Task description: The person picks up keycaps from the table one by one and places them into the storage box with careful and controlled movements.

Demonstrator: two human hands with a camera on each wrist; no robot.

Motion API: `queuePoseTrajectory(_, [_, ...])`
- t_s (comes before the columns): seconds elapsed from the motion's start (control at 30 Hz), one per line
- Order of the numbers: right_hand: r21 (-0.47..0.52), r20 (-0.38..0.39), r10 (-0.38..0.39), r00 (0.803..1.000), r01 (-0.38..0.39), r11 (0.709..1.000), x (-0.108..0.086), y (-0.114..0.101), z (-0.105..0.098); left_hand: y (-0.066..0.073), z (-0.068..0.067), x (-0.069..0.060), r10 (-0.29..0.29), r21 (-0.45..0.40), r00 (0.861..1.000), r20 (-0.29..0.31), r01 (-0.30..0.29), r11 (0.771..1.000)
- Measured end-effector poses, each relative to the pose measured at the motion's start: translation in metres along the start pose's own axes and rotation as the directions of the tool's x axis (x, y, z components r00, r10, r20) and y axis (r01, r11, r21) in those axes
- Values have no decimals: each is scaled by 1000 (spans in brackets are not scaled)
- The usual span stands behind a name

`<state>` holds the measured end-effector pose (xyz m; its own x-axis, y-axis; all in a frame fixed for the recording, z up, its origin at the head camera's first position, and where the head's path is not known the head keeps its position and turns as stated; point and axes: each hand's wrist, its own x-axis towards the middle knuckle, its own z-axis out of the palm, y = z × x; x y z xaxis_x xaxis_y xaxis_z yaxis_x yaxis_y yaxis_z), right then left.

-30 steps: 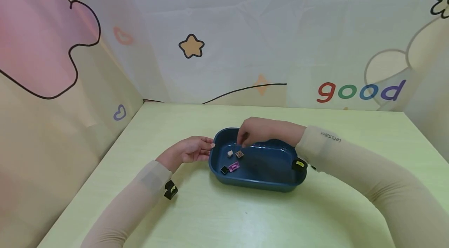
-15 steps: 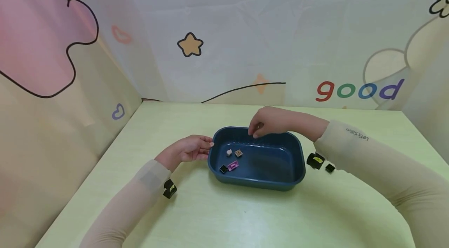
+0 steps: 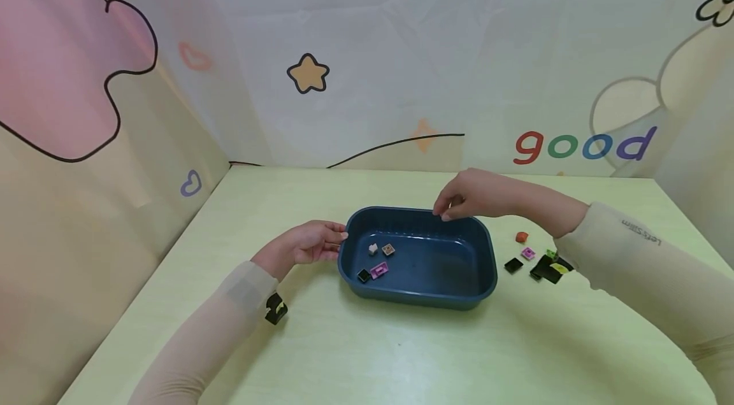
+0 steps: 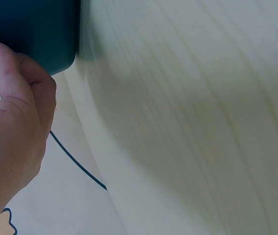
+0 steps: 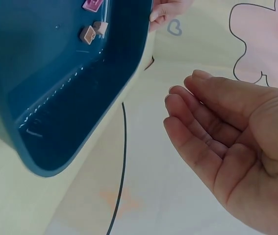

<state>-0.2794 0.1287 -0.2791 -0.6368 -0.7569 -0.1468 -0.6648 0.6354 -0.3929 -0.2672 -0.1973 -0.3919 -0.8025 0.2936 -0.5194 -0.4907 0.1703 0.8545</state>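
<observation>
A dark blue bin [image 3: 421, 301] stands on the table. My left hand [image 3: 309, 243] grips its left rim, thumb and fingers on either side in the left wrist view. Inside, toward the left, lie a white piece [image 3: 373, 249], a tan square piece [image 3: 388, 249], a magenta piece [image 3: 379, 270] and a black piece [image 3: 364, 276]. Over the bin's back right rim hovers my right hand [image 3: 474, 193]; the right wrist view shows its fingers [image 5: 192, 142] loosely curled, with nothing between them.
Right of the bin lie an orange piece [image 3: 521, 237], a pink piece [image 3: 528, 253], a black piece [image 3: 513, 265] and a green piece [image 3: 551, 254], the last partly hidden by the right wrist's camera. A printed cloth [image 3: 367, 74] hangs behind the table.
My right hand has moved right and back, from above the pieces inside the bin to its back rim, uncovering small pieces right of the bin. My left hand has stayed at the rim.
</observation>
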Motion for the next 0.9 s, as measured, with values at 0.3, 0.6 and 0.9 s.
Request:
queuePoseTrajectory(0.3, [32, -35, 36, 999, -35, 999, -20, 10, 2, -2, -2, 1, -1, -9, 1000, 11, 1, 1000])
queuePoseTrajectory(0.6, [53, -75, 86, 993, -83, 995, -40, 20, 5, -2, -2, 2, -2, -10, 1000, 3, 2, 1000])
queuePoseTrajectory(0.9, [47, -123, 135, 983, -130, 990, -60, 33, 8, -3, -4, 5, -2, -8, 1000, 1, 2, 1000])
